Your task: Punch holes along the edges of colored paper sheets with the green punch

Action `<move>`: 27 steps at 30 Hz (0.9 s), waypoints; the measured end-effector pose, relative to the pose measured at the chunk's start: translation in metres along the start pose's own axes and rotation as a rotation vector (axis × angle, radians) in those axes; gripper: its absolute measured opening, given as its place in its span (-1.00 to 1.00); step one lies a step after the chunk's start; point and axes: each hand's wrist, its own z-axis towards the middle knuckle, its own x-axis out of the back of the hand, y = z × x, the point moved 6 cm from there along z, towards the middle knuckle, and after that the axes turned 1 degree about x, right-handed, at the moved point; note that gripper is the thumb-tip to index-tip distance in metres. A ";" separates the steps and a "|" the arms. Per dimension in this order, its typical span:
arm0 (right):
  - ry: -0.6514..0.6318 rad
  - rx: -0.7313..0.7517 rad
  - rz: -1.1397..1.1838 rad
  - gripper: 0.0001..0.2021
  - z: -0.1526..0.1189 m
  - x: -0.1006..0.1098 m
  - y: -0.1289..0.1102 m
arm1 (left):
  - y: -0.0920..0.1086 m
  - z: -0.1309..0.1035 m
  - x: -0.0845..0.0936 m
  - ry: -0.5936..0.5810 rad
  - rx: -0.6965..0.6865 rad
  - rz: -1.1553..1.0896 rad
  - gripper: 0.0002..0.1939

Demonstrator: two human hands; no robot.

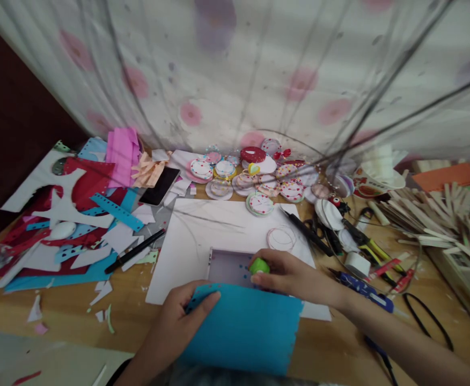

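My left hand (182,316) pinches the upper left corner of a blue sheet (251,327) near the table's front edge. Dark holes run along that corner, and the sheet's right edge is jagged. In my right hand (287,271) a small bright green object (259,265) is held between thumb and fingers, just above a shallow lilac tray (227,266). Small blue dots lie in the tray beside my fingertips. The tray rests on white paper (178,241), and the blue sheet hides its near part.
Coloured scraps (94,214), a phone (160,186) and a black pen (135,251) lie left. Decorated paper discs (259,203) line the back. Rightward are a black cutter (305,230), pliers (367,246), a blue glue gun (366,292) and wooden sticks (452,214).
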 end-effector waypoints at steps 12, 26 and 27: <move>0.215 0.047 0.129 -0.70 -0.017 0.017 0.000 | -0.026 -0.022 0.017 0.263 0.021 -0.083 -0.71; 0.142 0.082 0.489 -0.64 -0.009 0.004 0.011 | -0.037 -0.036 0.008 0.215 -0.079 0.067 -0.82; 0.122 0.123 0.515 -0.63 -0.014 0.007 0.006 | -0.039 -0.036 0.011 0.249 -0.054 0.032 -0.79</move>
